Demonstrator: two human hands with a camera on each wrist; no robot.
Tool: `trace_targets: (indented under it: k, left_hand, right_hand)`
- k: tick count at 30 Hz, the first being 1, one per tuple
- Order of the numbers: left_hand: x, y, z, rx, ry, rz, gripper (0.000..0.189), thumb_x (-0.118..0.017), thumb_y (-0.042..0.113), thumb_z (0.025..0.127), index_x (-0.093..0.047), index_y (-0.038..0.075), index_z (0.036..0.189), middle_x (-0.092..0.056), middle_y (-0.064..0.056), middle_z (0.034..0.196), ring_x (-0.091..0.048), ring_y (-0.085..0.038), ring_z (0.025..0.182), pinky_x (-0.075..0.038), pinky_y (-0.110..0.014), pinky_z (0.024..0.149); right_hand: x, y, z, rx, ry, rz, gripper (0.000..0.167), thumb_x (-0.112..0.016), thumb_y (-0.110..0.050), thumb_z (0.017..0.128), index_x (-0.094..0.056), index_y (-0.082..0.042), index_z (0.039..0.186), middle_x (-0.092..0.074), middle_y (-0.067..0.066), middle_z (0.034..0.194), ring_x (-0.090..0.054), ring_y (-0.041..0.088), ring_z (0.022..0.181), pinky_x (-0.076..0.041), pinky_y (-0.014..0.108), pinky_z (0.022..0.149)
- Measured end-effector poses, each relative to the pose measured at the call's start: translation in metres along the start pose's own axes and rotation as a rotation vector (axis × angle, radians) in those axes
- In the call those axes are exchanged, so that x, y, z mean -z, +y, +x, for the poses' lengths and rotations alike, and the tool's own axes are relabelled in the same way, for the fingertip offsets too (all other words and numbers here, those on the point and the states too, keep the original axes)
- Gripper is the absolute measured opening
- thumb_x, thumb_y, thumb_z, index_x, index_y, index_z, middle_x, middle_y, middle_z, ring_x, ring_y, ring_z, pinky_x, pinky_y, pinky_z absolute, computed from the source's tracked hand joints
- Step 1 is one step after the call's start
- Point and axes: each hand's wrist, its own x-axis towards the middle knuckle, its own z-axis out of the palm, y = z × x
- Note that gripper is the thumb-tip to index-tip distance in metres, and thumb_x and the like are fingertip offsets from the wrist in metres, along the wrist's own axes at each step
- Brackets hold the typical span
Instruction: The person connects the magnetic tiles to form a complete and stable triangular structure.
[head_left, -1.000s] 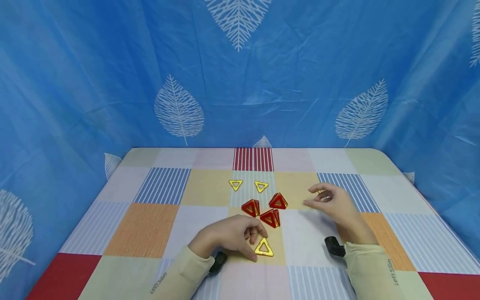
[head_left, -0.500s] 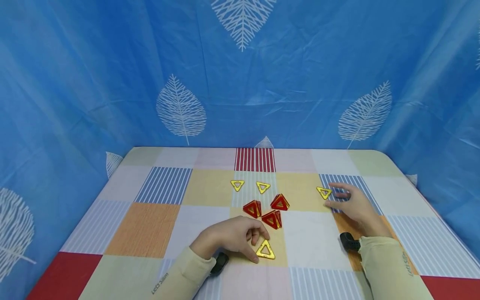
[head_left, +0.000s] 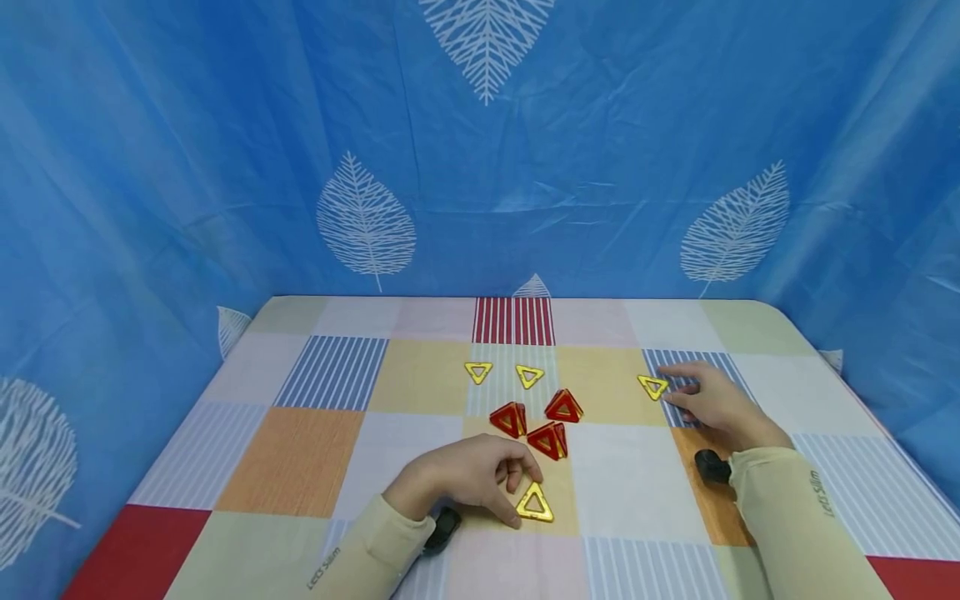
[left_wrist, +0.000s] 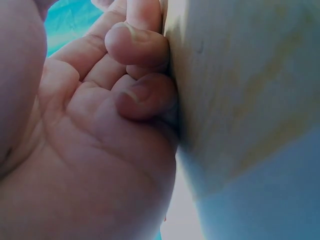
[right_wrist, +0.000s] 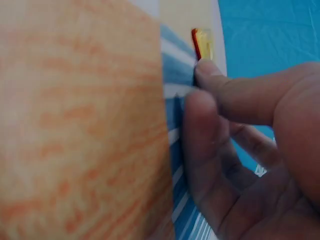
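In the head view a yellow triangle (head_left: 535, 504) lies flat near the front. My left hand (head_left: 465, 477) holds it at the edge, index finger at its top corner and thumb at its lower left corner; the left wrist view shows this hand's curled fingers (left_wrist: 137, 45) against the cloth, the triangle out of sight. Farther right another yellow triangle (head_left: 652, 387) lies on the cloth. My right hand (head_left: 716, 402) is beside it, index finger extended, thumb at its right edge. In the right wrist view a piece with a red and a yellow face (right_wrist: 202, 44) shows just past the fingertips.
Three red triangular pieces with yellow insides (head_left: 547, 440) stand close together in the middle. Two more yellow triangles (head_left: 477, 372) lie behind them. A patchwork cloth (head_left: 285, 462) covers the table, and a blue leaf-print curtain (head_left: 600, 167) hangs behind it.
My right hand has drawn to the right, off the yellow triangle that it partly hid, and its thumb has come back near the triangle's edge. My left hand stays put.
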Motion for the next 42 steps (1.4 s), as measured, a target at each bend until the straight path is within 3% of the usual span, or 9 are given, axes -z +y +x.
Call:
trace_targets:
  k: [5, 13, 19, 22, 27, 30, 32, 38, 42]
  left_hand:
    - [-0.001, 0.001, 0.001, -0.012, -0.002, 0.006, 0.038, -0.091, 0.008, 0.073, -0.069, 0.018, 0.103, -0.058, 0.002, 0.076, -0.043, -0.007, 0.062, -0.037, -0.021, 0.058]
    - [-0.001, 0.002, 0.001, -0.017, -0.009, 0.011, 0.038, -0.091, 0.008, 0.073, -0.069, 0.018, 0.103, -0.058, 0.002, 0.077, -0.044, -0.008, 0.062, -0.038, -0.021, 0.058]
    - [-0.001, 0.002, 0.0, -0.009, -0.006, 0.01, 0.038, -0.091, 0.008, 0.074, -0.069, 0.018, 0.103, -0.057, 0.002, 0.076, -0.044, -0.008, 0.062, -0.038, -0.021, 0.058]
    - [-0.001, 0.002, 0.0, -0.006, -0.004, 0.011, 0.038, -0.091, 0.009, 0.074, -0.07, 0.018, 0.103, -0.057, 0.001, 0.077, -0.044, -0.008, 0.063, -0.038, -0.021, 0.058]
    - [-0.001, 0.001, -0.001, -0.002, 0.003, 0.015, 0.037, -0.091, 0.009, 0.074, -0.069, 0.019, 0.102, -0.057, 0.001, 0.077, -0.044, -0.008, 0.063, -0.038, -0.021, 0.059]
    - [-0.001, 0.002, -0.001, 0.002, 0.014, 0.006, 0.036, -0.091, 0.01, 0.075, -0.069, 0.019, 0.102, -0.057, 0.001, 0.076, -0.044, -0.009, 0.063, -0.038, -0.021, 0.058]
    - [-0.001, 0.003, -0.002, 0.006, 0.018, -0.004, 0.035, -0.09, 0.011, 0.076, -0.07, 0.018, 0.103, -0.058, 0.0, 0.076, -0.045, -0.009, 0.062, -0.038, -0.021, 0.058]
    - [-0.002, 0.004, -0.001, 0.031, 0.031, 0.003, 0.035, -0.088, 0.013, 0.078, -0.07, 0.017, 0.108, -0.058, 0.001, 0.075, -0.047, -0.009, 0.063, -0.038, -0.022, 0.059]
    - [-0.002, 0.004, 0.001, 0.031, 0.034, 0.037, 0.037, -0.088, 0.015, 0.079, -0.07, 0.017, 0.112, -0.057, 0.004, 0.073, -0.047, -0.008, 0.062, -0.038, -0.021, 0.059]
  right_hand:
    - [0.001, 0.003, -0.002, 0.015, 0.028, -0.002, 0.037, -0.066, -0.007, 0.097, -0.062, 0.002, 0.133, -0.043, 0.029, 0.128, -0.057, 0.024, 0.07, -0.052, 0.034, 0.058]
    - [-0.001, 0.002, -0.009, 0.02, 0.092, -0.05, 0.039, -0.069, -0.019, 0.097, -0.064, 0.002, 0.13, -0.061, 0.018, 0.1, -0.058, 0.021, 0.066, -0.048, 0.034, 0.055]
    - [-0.003, -0.014, -0.019, 0.081, 0.088, 0.024, 0.041, -0.07, -0.022, 0.097, -0.065, 0.002, 0.13, -0.064, 0.026, 0.121, -0.068, 0.021, 0.079, -0.055, 0.033, 0.065]
    - [-0.005, -0.025, -0.027, 0.11, 0.066, 0.094, 0.044, -0.073, -0.028, 0.095, -0.067, 0.0, 0.128, -0.064, 0.024, 0.124, -0.07, 0.024, 0.089, -0.057, 0.035, 0.071]
    - [-0.012, -0.039, -0.04, 0.215, -0.018, 0.189, 0.04, -0.081, -0.029, 0.088, -0.073, -0.005, 0.119, -0.071, 0.014, 0.116, -0.069, 0.023, 0.097, -0.056, 0.034, 0.078]
    - [-0.019, -0.046, -0.044, 0.323, -0.102, 0.236, 0.031, -0.082, -0.019, 0.086, -0.075, -0.003, 0.112, -0.074, 0.011, 0.109, -0.071, 0.021, 0.094, -0.055, 0.031, 0.078]
    - [-0.025, -0.05, -0.044, 0.396, -0.171, 0.26, 0.027, -0.082, -0.013, 0.086, -0.076, -0.002, 0.109, -0.074, 0.012, 0.105, -0.071, 0.022, 0.09, -0.056, 0.031, 0.078]
    - [-0.046, -0.061, -0.041, 0.498, -0.42, 0.375, 0.021, -0.078, 0.0, 0.084, -0.074, 0.007, 0.103, -0.073, 0.019, 0.101, -0.073, 0.025, 0.086, -0.058, 0.035, 0.074]
    - [-0.058, -0.068, -0.044, 0.557, -0.522, 0.413, 0.019, -0.078, 0.003, 0.082, -0.073, 0.009, 0.099, -0.073, 0.021, 0.099, -0.073, 0.026, 0.086, -0.058, 0.036, 0.074]
